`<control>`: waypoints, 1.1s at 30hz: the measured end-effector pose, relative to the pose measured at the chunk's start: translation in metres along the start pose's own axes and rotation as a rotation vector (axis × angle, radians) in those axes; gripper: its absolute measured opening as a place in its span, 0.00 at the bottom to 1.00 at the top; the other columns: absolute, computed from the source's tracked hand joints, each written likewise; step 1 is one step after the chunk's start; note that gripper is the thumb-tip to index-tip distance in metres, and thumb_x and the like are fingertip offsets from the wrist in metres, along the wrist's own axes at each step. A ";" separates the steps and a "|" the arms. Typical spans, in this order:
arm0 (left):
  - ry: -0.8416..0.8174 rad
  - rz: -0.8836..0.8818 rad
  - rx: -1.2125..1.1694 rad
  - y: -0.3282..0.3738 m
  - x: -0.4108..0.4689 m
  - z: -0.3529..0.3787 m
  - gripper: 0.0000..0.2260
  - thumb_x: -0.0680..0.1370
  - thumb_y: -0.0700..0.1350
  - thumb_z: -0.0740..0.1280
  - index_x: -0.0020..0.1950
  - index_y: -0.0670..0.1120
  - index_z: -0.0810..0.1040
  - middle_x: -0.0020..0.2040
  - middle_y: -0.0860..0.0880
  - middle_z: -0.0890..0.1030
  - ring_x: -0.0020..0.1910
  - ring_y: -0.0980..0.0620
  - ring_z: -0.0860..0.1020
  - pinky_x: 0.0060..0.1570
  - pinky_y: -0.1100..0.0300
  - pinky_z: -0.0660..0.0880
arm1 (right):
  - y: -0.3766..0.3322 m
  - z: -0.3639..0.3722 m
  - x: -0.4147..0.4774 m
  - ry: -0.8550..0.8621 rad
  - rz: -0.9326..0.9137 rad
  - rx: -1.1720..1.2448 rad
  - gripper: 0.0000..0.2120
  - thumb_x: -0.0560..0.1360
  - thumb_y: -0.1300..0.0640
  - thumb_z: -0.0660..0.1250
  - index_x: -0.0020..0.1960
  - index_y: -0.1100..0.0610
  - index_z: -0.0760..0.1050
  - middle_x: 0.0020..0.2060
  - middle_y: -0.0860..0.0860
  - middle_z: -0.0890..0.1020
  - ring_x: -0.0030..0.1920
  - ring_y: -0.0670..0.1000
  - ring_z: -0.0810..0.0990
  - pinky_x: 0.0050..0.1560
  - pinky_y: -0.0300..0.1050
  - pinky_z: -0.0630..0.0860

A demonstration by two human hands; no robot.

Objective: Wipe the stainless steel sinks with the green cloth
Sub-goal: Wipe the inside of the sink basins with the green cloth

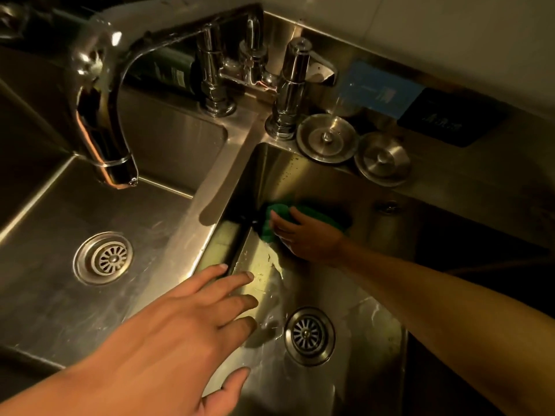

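green cloth point(315, 213) against the far-left corner of the right sink point(369, 325) | your right hand point(306, 238) grasps it, fingers curled over it | your left hand point(180, 319) released, fingers spread above the divider | faucet point(99, 115) over the left sink point(45, 280) | two stoppers point(327, 138) on the back ledge

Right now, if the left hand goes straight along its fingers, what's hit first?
Probably the right hand, holding the green cloth against the wall of the stainless steel sink. The left hand may pass above it; depth unclear.
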State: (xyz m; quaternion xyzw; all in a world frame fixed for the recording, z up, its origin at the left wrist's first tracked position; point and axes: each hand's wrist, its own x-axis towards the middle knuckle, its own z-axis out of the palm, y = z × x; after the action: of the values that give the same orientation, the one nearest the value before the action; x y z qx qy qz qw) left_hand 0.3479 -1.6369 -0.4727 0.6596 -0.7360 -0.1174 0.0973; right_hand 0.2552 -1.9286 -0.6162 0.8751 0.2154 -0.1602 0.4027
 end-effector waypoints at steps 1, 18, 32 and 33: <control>-0.009 -0.009 -0.009 0.000 -0.001 -0.001 0.17 0.73 0.62 0.69 0.53 0.52 0.87 0.59 0.53 0.85 0.72 0.46 0.76 0.70 0.45 0.68 | -0.004 0.006 -0.009 -0.039 -0.041 -0.017 0.20 0.83 0.54 0.58 0.73 0.56 0.73 0.80 0.62 0.60 0.80 0.67 0.54 0.73 0.66 0.62; -0.135 -0.079 -0.010 0.008 -0.005 -0.016 0.20 0.73 0.63 0.68 0.57 0.53 0.86 0.58 0.56 0.84 0.67 0.48 0.78 0.75 0.48 0.62 | 0.021 0.004 -0.201 -0.266 -0.082 0.049 0.18 0.76 0.54 0.66 0.66 0.51 0.79 0.76 0.60 0.66 0.78 0.67 0.59 0.69 0.67 0.67; -0.178 -0.100 0.016 0.011 -0.003 -0.020 0.21 0.74 0.64 0.65 0.57 0.53 0.87 0.56 0.55 0.85 0.65 0.48 0.80 0.75 0.49 0.61 | 0.054 -0.042 -0.091 -0.026 0.014 -0.021 0.18 0.77 0.49 0.67 0.67 0.48 0.79 0.74 0.56 0.71 0.75 0.64 0.67 0.67 0.61 0.71; -0.183 -0.097 0.026 0.012 -0.003 -0.021 0.21 0.74 0.64 0.65 0.57 0.52 0.87 0.56 0.54 0.85 0.65 0.48 0.80 0.74 0.49 0.61 | 0.054 -0.043 -0.078 -0.007 0.040 -0.005 0.18 0.77 0.50 0.67 0.66 0.48 0.79 0.73 0.55 0.72 0.74 0.62 0.68 0.67 0.60 0.71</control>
State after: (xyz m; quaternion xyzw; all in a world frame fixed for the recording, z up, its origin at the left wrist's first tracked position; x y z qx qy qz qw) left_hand 0.3435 -1.6334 -0.4495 0.6823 -0.7103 -0.1723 0.0152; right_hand 0.2203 -1.9460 -0.5199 0.8776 0.1966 -0.1547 0.4089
